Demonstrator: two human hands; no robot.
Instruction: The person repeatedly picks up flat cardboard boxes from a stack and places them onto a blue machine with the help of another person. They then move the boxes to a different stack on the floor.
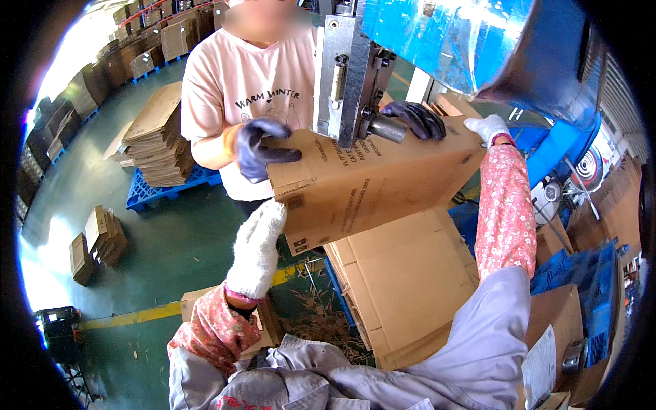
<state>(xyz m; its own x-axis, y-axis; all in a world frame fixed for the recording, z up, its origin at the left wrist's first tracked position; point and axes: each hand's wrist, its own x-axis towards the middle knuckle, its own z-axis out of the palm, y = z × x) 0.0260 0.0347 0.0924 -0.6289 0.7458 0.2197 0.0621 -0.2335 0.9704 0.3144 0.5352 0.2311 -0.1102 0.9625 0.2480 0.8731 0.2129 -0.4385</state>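
A flat brown cardboard box [372, 184] is held up under the metal head of a blue machine [352, 75]. My left hand [258, 247], in a white knit glove, presses against the box's lower left edge. My right hand [486, 127], also white-gloved, rests on the box's upper right corner. A person in a pink shirt stands opposite; that person's dark-gloved hands [263, 147] grip the far left corner and the top edge [417, 119] of the same box.
A stack of flat cardboard sheets [410, 287] lies below the box. More flattened cartons sit on a blue pallet [160, 140] at left, small bundles [99, 239] lie on the green floor, and cardboard scraps [318, 314] litter the ground.
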